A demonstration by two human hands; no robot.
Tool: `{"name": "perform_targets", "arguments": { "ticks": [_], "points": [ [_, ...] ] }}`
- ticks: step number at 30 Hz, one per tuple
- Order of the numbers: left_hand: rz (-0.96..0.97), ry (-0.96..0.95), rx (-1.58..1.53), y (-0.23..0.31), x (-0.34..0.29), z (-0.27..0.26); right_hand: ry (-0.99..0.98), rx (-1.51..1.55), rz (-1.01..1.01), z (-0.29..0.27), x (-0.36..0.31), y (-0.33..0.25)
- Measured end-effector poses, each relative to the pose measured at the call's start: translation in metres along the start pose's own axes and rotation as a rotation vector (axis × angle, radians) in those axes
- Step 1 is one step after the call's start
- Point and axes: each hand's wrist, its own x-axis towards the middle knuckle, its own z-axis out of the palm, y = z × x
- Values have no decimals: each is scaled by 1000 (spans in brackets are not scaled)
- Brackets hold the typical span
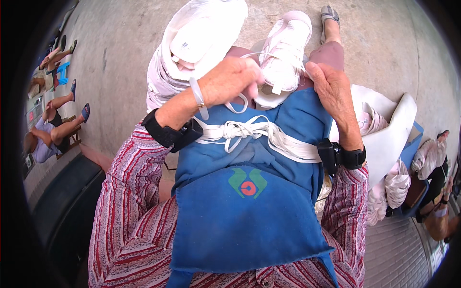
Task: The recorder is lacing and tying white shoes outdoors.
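A white lace-up shoe (284,48) with pale pink tones rests across my knees, its toe pointing away from me. My right hand (331,89) is at the shoe's right side, thumb and forefinger pinching a thin white shoelace near the eyelets. Left of the shoe's opening, my left hand (233,79) is closed with curled, slightly blurred fingers, and a white lace runs from it to the shoe. Another lace loop hangs below that hand. A knotted bundle of white shoelaces (259,132) lies across the blue apron (245,225) on my lap.
At the left knee stand stacked white shoe pieces (201,38). A white sheet-like wrap (391,144) with shoes inside is at the right, by a blue bin (414,139). More white bundles (397,185) lie beyond. Other people sit at both sides; a dark bench (72,201) is at left.
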Motion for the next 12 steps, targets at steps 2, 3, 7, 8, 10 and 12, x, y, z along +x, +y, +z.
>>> {"name": "perform_targets", "arguments": {
  "ticks": [2,3,7,8,10,12],
  "points": [
    [286,165,121,-17,10,-23,-3,-26,-66,5,1,-4],
    [290,160,116,-13,9,-30,-1,-33,-62,5,0,-2],
    [316,434,199,1,-9,-75,-12,-110,-157,7,-6,0],
    [338,487,186,-3,-12,-90,23,-191,-199,7,-8,1],
    [390,607,283,-3,-25,-115,60,-347,-251,5,-9,-4],
    [434,740,309,-6,-38,-145,93,-508,-302,4,-9,-6]
  ]
}}
